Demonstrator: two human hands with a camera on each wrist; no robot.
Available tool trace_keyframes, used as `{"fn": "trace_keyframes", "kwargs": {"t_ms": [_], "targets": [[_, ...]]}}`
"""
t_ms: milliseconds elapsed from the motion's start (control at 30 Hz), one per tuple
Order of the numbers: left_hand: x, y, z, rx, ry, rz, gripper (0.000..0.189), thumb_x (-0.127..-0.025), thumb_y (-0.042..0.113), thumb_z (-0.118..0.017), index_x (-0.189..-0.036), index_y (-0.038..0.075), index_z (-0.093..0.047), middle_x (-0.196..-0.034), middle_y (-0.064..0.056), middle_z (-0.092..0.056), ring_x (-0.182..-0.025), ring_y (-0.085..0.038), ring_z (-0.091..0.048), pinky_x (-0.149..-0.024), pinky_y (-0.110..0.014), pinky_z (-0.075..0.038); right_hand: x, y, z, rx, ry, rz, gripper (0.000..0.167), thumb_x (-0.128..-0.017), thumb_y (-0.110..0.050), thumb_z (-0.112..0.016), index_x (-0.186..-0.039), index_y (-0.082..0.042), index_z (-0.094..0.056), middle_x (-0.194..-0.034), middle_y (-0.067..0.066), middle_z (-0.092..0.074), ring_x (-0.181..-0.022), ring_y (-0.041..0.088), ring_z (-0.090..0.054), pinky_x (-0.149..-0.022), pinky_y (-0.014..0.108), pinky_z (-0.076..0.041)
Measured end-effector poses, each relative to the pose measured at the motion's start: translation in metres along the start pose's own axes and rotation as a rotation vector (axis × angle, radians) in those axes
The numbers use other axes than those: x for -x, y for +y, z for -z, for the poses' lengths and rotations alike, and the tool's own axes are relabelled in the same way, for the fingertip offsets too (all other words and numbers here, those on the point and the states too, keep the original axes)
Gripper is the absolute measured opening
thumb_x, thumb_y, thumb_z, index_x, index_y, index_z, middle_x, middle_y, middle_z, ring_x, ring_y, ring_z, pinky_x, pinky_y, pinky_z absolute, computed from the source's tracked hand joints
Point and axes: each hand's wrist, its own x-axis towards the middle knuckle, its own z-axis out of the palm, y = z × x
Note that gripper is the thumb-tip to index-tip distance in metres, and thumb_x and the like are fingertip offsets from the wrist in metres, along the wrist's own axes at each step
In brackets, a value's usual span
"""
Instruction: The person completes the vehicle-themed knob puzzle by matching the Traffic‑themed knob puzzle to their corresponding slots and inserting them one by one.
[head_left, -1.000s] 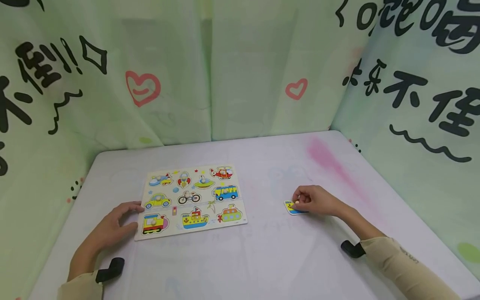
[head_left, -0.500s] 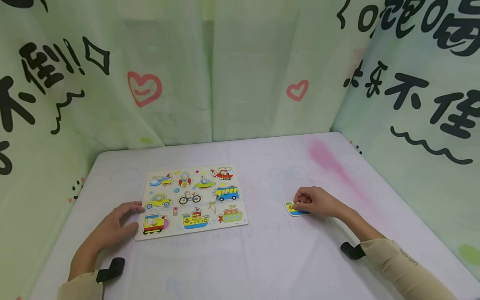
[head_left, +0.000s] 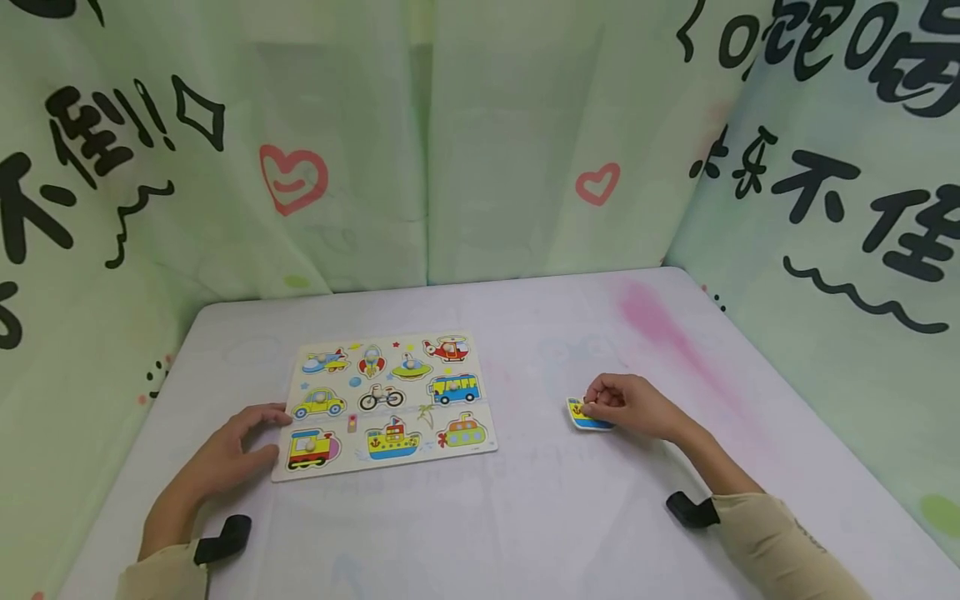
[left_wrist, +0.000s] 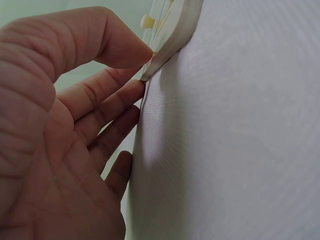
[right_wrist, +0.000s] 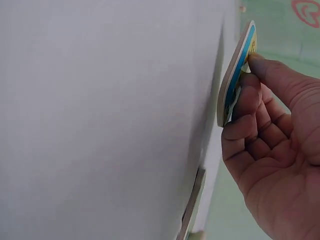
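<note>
My right hand (head_left: 633, 404) pinches a yellow-and-blue puzzle piece (right_wrist: 235, 75) with an anchor printed on it, right of the board. In the right wrist view this piece stands apart from the white tabletop, with a shadow beside it. Fingers cover much of its face. At left lies a wooden peg puzzle board (head_left: 412, 358) with pictures of vehicles, among them a ship (head_left: 392, 437), a bus (head_left: 453, 388) and a train (head_left: 311, 448). Against the board's left edge rests my left hand (head_left: 217, 454), thumb and fingertips touching the edge, spread apart along it.
A white cloth covers the table (head_left: 540, 517), with a pink smear (head_left: 663, 333) toward the back right. Green curtains (head_left: 495, 125) with black writing and red hearts hang behind and on both sides. Black straps (head_left: 225, 539) are on both wrists.
My right hand and forearm have shifted slightly left, bringing the puzzle piece along, its near edge lifted a little. The left hand and the board stay in place.
</note>
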Motion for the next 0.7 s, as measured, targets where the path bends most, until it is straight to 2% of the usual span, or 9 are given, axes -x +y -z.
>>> {"fn": "trace_keyframes", "kwargs": {"t_ms": [300, 533, 700], "targets": [[-0.001, -0.001, 0.001, -0.001, 0.004, 0.006, 0.038, -0.087, 0.003, -0.068, -0.125, 0.003, -0.061, -0.148, -0.027, -0.048, -0.141, -0.051, -0.034, -0.113, -0.072, -0.028, -0.007, -0.014, -0.014, -0.166, 0.003, -0.045, 0.017, -0.093, -0.021, -0.076, -0.099, -0.008, -0.067, -0.083, 0.004, -0.061, -0.075, 0.012, -0.058, -0.067, 0.019, -0.05], [0.0, 0.001, -0.001, -0.019, -0.01, 0.045, 0.038, -0.088, 0.006, -0.068, -0.125, 0.004, -0.061, -0.15, -0.027, -0.045, -0.142, -0.052, -0.032, -0.113, -0.073, -0.027, -0.015, -0.028, -0.03, -0.237, -0.027, -0.026, 0.018, -0.094, -0.022, -0.074, -0.1, -0.007, -0.067, -0.082, 0.004, -0.062, -0.072, 0.011, -0.058, -0.064, 0.019, -0.048], [0.0, 0.001, -0.002, -0.036, -0.003, 0.046, 0.038, -0.088, 0.006, -0.068, -0.126, 0.005, -0.061, -0.15, -0.027, -0.045, -0.141, -0.052, -0.032, -0.113, -0.073, -0.027, -0.022, -0.039, -0.037, -0.277, -0.019, -0.036, 0.019, -0.095, -0.023, -0.073, -0.101, -0.007, -0.067, -0.082, 0.005, -0.063, -0.071, 0.012, -0.058, -0.064, 0.019, -0.049]]}}
